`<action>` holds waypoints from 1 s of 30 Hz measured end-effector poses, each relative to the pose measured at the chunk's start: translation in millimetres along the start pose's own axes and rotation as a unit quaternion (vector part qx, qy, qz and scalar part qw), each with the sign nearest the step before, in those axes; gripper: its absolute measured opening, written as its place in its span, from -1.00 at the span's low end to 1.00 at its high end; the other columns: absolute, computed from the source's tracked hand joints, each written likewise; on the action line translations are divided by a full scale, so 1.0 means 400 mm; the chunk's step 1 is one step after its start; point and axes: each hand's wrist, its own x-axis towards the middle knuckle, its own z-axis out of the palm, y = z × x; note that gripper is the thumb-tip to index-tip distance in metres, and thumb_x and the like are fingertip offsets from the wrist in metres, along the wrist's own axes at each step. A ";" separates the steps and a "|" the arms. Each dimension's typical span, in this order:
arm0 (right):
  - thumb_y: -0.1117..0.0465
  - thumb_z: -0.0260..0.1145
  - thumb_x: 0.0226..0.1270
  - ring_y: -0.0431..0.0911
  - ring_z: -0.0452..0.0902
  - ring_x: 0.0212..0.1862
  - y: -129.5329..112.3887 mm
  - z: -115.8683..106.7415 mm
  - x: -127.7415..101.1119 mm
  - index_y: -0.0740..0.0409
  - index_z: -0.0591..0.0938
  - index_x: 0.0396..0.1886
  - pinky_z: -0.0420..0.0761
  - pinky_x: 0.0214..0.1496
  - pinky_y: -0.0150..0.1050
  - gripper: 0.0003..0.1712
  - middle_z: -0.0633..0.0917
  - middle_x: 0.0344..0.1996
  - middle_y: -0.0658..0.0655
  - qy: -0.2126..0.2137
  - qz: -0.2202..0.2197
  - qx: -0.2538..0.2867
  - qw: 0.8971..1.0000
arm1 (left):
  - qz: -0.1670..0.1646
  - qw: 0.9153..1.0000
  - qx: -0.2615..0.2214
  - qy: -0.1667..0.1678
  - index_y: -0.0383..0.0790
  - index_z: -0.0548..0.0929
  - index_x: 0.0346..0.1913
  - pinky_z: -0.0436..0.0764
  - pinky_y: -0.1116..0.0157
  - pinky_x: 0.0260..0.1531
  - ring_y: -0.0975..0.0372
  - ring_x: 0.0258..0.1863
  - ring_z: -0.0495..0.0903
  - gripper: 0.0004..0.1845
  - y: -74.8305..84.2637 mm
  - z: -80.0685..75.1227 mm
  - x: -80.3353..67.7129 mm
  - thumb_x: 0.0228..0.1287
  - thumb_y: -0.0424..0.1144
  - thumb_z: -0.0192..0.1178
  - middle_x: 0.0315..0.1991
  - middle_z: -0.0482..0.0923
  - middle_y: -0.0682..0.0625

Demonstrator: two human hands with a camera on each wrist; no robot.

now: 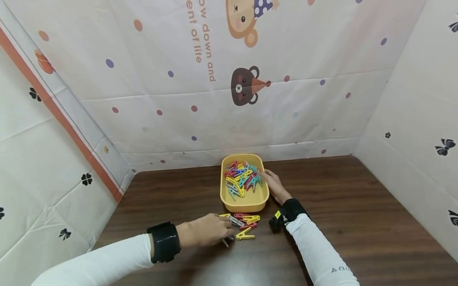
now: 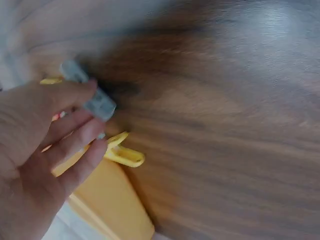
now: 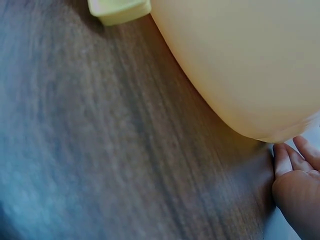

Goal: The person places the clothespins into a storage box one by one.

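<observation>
My left hand (image 1: pixel 209 229) pinches a grey clothespin (image 2: pixel 101 105) between thumb and fingertips, low over the table in front of the basket. Close beside it lies a yellow clothespin (image 1: pixel 245 234). More loose clothespins, yellow, red and grey, are grouped between that hand and a yellow plastic basket (image 1: pixel 247 207). Inside the basket is a heap of colourful clothespins (image 1: pixel 243 178). My right hand (image 1: pixel 274 186) touches the basket's right side, fairly straight fingers (image 3: pixel 282 159) against its wall; its thumb is hidden in the right wrist view.
The dark wooden table (image 1: pixel 332 190) reaches back to a white printed cloth (image 1: pixel 171 127) with dots and bear faces. Similar cloth hangs at the left and right sides. Black bands with cameras circle both wrists.
</observation>
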 end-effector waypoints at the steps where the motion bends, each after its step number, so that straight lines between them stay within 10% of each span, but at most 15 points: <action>1: -0.13 0.05 0.63 0.08 0.52 0.29 0.001 0.004 0.000 0.21 0.19 0.58 0.65 0.18 -0.22 -0.24 0.48 0.34 0.36 0.000 -0.001 -0.003 1.000 | -0.004 0.999 -0.034 -0.016 0.09 0.72 0.06 0.65 0.51 -0.23 0.44 -0.14 0.64 -0.78 -0.005 -0.010 -0.005 0.39 -0.13 0.34 -0.11 0.71 0.22; 7: -0.15 0.06 0.62 0.11 0.52 0.30 0.009 0.017 0.001 0.23 0.19 0.58 0.66 0.19 -0.21 -0.22 0.48 0.34 0.38 0.000 0.006 0.001 1.000 | -0.036 0.956 -0.283 -0.073 -0.06 0.74 0.02 0.62 0.54 -0.29 0.48 -0.33 0.62 -0.76 -0.087 -0.115 -0.006 0.31 -0.21 0.40 -0.24 0.74 0.17; 13: -0.08 0.02 0.65 0.18 0.39 0.40 0.003 0.011 0.001 0.25 0.16 0.59 0.52 0.39 -0.06 -0.26 0.38 0.42 0.39 -0.001 0.000 0.011 1.000 | -0.024 0.924 -0.379 0.050 -0.30 0.59 0.25 0.66 0.42 -0.12 0.27 -0.18 0.68 -0.64 -0.235 -0.267 0.113 0.46 -0.32 0.23 -0.11 0.72 -0.08; 17: -0.08 0.04 0.63 0.19 0.32 0.47 -0.005 0.010 0.004 0.23 0.16 0.59 0.42 0.49 0.06 -0.25 0.33 0.48 0.36 0.005 0.012 0.016 1.000 | -0.093 0.921 -0.360 0.115 -0.36 0.52 0.32 0.67 0.35 -0.09 0.08 -0.10 0.71 -0.58 -0.326 -0.322 0.241 0.47 -0.34 0.21 -0.01 0.70 -0.23; 21: -0.10 0.09 0.60 0.16 0.42 0.42 -0.004 0.017 0.008 0.20 0.20 0.58 0.53 0.41 0.00 -0.24 0.40 0.44 0.35 0.009 0.026 0.014 1.000 | -0.222 0.921 -0.309 0.087 -0.35 0.60 0.22 0.64 0.36 -0.23 0.10 -0.19 0.66 -0.66 -0.379 -0.293 0.328 0.43 -0.37 0.22 0.01 0.68 -0.23; 26: -0.09 0.09 0.60 0.11 0.55 0.27 0.001 0.020 0.010 0.21 0.23 0.57 0.67 0.19 -0.17 -0.26 0.48 0.35 0.38 0.012 0.016 0.003 1.000 | -0.401 0.867 -0.294 0.031 -0.31 0.73 -0.14 0.48 0.32 -0.38 0.16 -0.35 0.50 -0.84 -0.394 -0.168 0.390 0.44 -0.36 0.15 -0.15 0.68 -0.12; 30: -0.09 0.10 0.60 0.12 0.52 0.30 -0.003 0.005 0.006 0.19 0.21 0.58 0.64 0.25 -0.13 -0.26 0.48 0.36 0.36 0.014 0.015 0.003 1.000 | -0.465 0.839 -0.283 0.018 -0.26 0.67 -0.24 0.42 0.28 -0.36 0.15 -0.32 0.45 -0.87 -0.382 -0.087 0.433 0.44 -0.34 0.13 -0.10 0.64 -0.09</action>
